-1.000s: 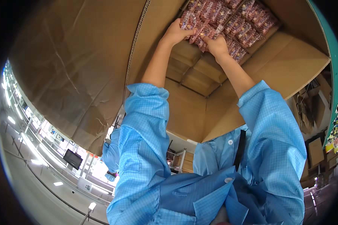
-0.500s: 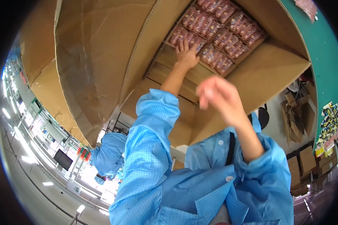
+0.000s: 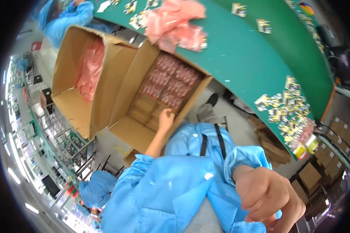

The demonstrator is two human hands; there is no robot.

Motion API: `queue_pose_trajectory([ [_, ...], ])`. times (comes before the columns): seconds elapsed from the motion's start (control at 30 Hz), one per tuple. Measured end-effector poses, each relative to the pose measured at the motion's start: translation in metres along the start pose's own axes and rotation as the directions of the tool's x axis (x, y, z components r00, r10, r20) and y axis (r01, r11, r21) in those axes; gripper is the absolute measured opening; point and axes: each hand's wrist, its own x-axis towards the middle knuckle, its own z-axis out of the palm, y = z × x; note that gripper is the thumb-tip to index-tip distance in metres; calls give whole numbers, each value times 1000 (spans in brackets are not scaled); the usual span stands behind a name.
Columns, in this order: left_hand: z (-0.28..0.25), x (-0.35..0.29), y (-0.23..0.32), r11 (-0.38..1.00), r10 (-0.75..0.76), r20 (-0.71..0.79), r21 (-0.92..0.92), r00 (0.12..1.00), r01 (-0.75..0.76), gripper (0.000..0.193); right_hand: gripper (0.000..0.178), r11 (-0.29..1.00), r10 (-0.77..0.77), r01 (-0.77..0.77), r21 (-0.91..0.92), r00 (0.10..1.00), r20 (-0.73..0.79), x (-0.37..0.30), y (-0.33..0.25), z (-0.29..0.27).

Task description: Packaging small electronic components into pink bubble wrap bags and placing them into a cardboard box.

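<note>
My left hand (image 3: 166, 117) is over the open carton (image 3: 132, 132), close to its right wall, toward the near end. Fingers bent inward; cannot tell whether they touch the cardboard or pinch anything. My right hand (image 3: 266, 194) is up close in front of my jacket, to the right, well apart from the carton. Fingers curled, knuckles outward; their tips are hard to make out, so cannot tell what, if anything, they press on.

Pink-wrapped packs (image 3: 169, 79): side by side in blocks inside the carton, toward its far edge; bare cardboard at the near end. Just left, a second carton (image 3: 118, 64) with pink sheeting (image 3: 91, 70) inside.

Green worktop (image 3: 233, 50) beyond: crumpled pink wrap (image 3: 177, 23) at its near edge, beside the carton; a pile of small yellow-and-white pieces (image 3: 289, 116) toward its right corner. Co-worker's blue sleeve (image 3: 76, 15) by the worktop's left end.
</note>
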Motion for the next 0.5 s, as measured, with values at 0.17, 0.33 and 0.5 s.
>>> queue_pose_trajectory([
  [0.17, 47, 24, 73, 947, 103, -163, -287, 981, -147, 33, 19, 780, -619, 413, -470, 619, -483, 47, -45, 54],
  [0.33, 42, 115, 165, 902, 189, -291, -326, 938, -283, 39, 19, 993, -121, 120, 20, 981, 152, 41, -113, -22],
  [0.5, 20, 183, 261, 609, -246, -68, -787, 967, 99, 52, 14, 968, -249, 252, 0, 959, 137, 75, -96, -20],
])
